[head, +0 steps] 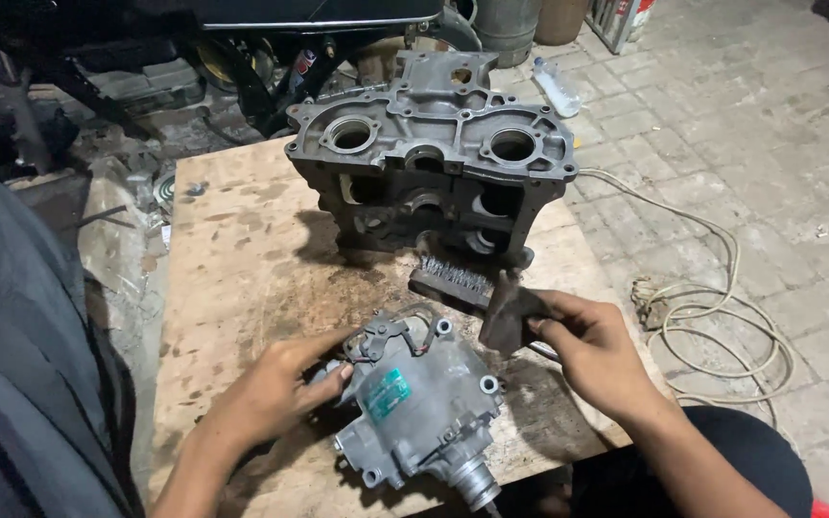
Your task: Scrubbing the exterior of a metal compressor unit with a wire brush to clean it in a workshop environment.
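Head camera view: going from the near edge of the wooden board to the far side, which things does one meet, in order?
Grey metal unit with a green label, steadied by the left hand → wire brush, its handle in the right hand → large grey engine casing → clear plastic bottle on the paving.

On the tabletop (pixel 242 259), the engine casing (pixel 431 153) stands at the back, the wire brush (pixel 453 280) before it, and the compressor (pixel 419 408) nearest, with the cable (pixel 722 317) on the floor to the right.

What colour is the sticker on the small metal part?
Teal-green sticker, seen in the head view.
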